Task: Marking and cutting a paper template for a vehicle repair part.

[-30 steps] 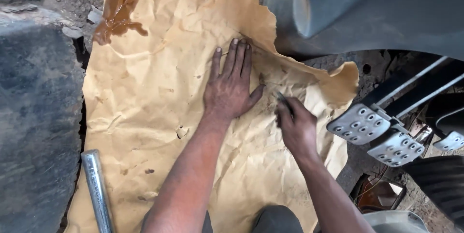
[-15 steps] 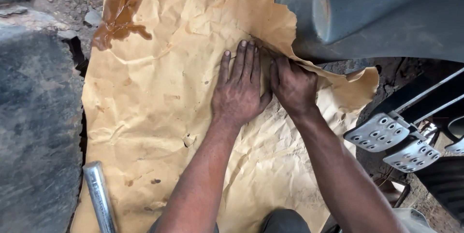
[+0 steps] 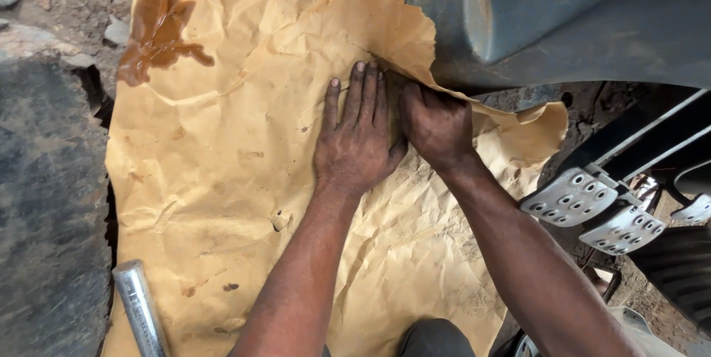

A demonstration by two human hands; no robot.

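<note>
Head view. A sheet of crumpled brown paper (image 3: pixel 244 179) lies spread over the vehicle floor, its long axis running near to far. Both hands rest on its far right part, close against the base of a dark blue-grey housing (image 3: pixel 563 16).

Left hand (image 3: pixel 359 142): palm down, fingers straight and together, pointing far, pressed flat on the paper. It grips nothing.

Right hand (image 3: pixel 437 124): just beside the left, touching it or nearly so, knuckles up, fingers curled down at the paper's torn right edge where the sheet curls up against the housing. Cannot tell whether the fingertips pinch the edge or only press on it; they are hidden under the hand.

Key relation: the loose raised edge lies right and far of both hands. The right hand is on it; the left is just inside it, on the flat part.

Other items: dark oily stain (image 3: pixel 155 31) at far left of the sheet, well apart from the hands. Metal tube (image 3: pixel 139 309) at near left, lying on the sheet's edge, cut off by the frame. Two studded metal pedals (image 3: pixel 592 209) to the right, apart from the paper. A worn dark mat (image 3: pixel 44 201) lies left of the sheet.

Hidden: what is under the paper; the far edge, cut off at top.
</note>
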